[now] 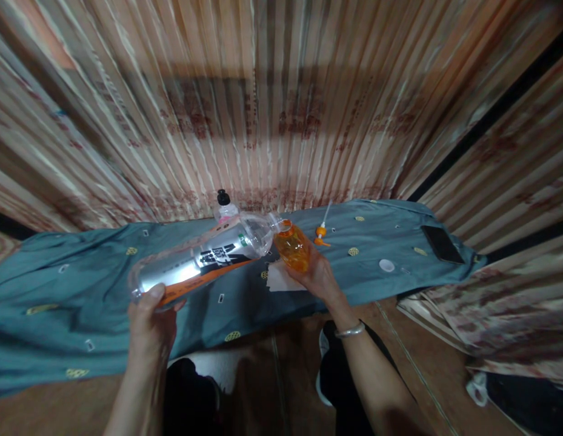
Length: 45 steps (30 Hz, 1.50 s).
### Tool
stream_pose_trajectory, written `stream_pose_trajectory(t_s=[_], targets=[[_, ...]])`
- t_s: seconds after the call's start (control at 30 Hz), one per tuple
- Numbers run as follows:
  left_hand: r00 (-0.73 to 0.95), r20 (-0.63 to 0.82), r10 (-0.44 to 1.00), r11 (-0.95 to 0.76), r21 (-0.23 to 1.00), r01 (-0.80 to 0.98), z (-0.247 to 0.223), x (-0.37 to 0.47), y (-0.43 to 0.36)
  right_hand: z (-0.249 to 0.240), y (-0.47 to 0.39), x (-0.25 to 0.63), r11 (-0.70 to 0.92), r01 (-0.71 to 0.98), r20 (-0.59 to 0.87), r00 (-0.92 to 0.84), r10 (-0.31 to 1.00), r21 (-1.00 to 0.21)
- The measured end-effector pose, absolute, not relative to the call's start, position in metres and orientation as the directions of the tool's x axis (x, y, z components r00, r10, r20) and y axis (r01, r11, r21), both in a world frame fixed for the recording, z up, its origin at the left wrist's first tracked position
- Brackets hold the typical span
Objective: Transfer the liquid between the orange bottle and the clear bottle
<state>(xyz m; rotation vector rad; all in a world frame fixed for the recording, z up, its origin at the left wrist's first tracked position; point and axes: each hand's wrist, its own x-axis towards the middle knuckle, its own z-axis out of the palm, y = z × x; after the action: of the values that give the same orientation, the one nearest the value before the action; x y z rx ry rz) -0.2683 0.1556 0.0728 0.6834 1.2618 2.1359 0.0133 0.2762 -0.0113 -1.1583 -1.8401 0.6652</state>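
Note:
My left hand (pixel 153 318) is closed round the base of a large clear plastic bottle (pixel 203 260) with a silver, black and orange label. The bottle is tilted, its neck pointing right and slightly up. In my right hand (pixel 318 275) is a small orange see-through bottle (pixel 292 247), leaning with its opening toward the upper left. The two bottle mouths meet or nearly meet; whether they touch I cannot tell. Behind the orange bottle's right side, an orange pump top (pixel 321 232) with a white tube lies on the cloth. A white paper (pixel 283 278) lies beneath my right hand.
A green patterned cloth (pixel 381 239) covers the long low surface. On it are a black phone (pixel 442 244), a round white cap (pixel 386 265) and a clear bottle with a black top (pixel 224 206). Striped curtains (pixel 281 121) hang close behind and at the sides.

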Motion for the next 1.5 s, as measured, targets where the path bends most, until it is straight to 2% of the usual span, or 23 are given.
stream_pose_trajectory(t_s=[1.5], targets=[[-0.717,0.119,0.687,-0.397,0.888,-0.232,0.0711,-0.2697,0.1558,-0.0143,0.2768,0.0103,0.420,0.495,0.378,-0.190,0.906,-0.760]])
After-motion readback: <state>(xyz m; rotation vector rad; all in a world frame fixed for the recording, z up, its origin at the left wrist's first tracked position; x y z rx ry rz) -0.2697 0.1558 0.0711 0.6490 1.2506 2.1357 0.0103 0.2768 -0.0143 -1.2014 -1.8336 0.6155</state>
